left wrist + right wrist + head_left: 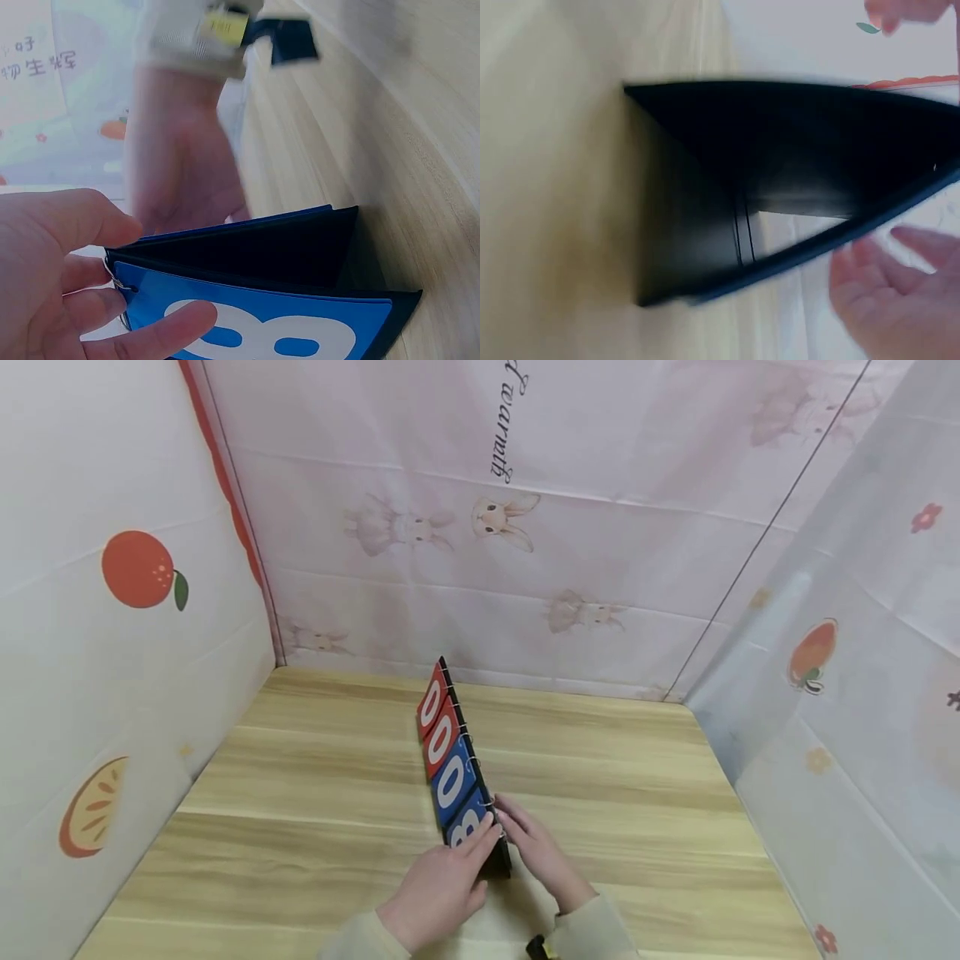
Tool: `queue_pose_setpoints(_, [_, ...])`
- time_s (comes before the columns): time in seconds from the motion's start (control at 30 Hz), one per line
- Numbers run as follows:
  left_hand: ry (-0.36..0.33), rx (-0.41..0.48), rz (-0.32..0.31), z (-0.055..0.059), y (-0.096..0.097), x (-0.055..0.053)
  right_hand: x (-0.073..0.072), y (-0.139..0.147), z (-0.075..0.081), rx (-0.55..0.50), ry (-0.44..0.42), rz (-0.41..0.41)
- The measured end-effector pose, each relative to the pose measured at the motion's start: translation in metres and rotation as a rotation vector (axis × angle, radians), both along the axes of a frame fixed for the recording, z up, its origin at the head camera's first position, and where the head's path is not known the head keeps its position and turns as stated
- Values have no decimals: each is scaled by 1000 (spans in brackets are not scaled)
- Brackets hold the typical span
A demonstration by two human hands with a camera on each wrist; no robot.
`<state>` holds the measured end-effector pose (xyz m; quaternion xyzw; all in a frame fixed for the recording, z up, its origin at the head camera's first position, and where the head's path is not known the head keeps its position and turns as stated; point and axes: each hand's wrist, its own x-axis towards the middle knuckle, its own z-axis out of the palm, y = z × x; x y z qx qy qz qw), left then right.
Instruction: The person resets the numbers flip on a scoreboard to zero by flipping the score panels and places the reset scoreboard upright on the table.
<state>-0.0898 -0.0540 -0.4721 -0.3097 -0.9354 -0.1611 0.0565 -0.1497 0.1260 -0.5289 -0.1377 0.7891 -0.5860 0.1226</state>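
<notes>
A flip scoreboard [450,781] stands tent-like on the table, with red cards reading 0 and 0 and blue cards reading 0 and 8 hung on wire rings along its top edge. My left hand [442,889] holds the near end of that edge. In the left wrist view, one finger [176,330] lies over the blue 8 card [277,334]. On the other side, my right hand [542,858] touches the back near the top with fairly straight fingers. The right wrist view looks into the hollow black frame [780,142], with the right hand below it.
The wood-grain table [322,752] extends around the scoreboard. Printed cloth walls [637,560] enclose it on the left, the back and the right. A black piece with a yellow label [292,41] is fixed at the right sleeve.
</notes>
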Motion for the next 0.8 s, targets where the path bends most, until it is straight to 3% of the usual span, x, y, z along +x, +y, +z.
queue_pose_setpoints(0.2, [38,-2,-37,10,-2,-3,26,-2,-12,-25,-102,-14])
queue_pose_setpoints(0.33, [64,53,-78,20,-4,-17,32,0,-16,-65,-121,-18])
queue_pose_setpoints(0.4, [68,80,-67,24,-5,-30,36,1,-16,-66,-134,-47])
queue_pose_setpoints(0.47, [70,48,-29,28,-8,-46,40,2,-16,-48,-152,-91])
queue_pose_setpoints(0.6, [41,-161,47,35,-19,-85,47,1,-19,-36,-170,-144])
queue_pose_setpoints(0.7, [2,-300,30,39,-30,-114,50,0,-21,-61,-171,-155])
queue_pose_setpoints(0.8, [-26,-367,-4,39,-39,-139,52,0,-21,-90,-170,-159])
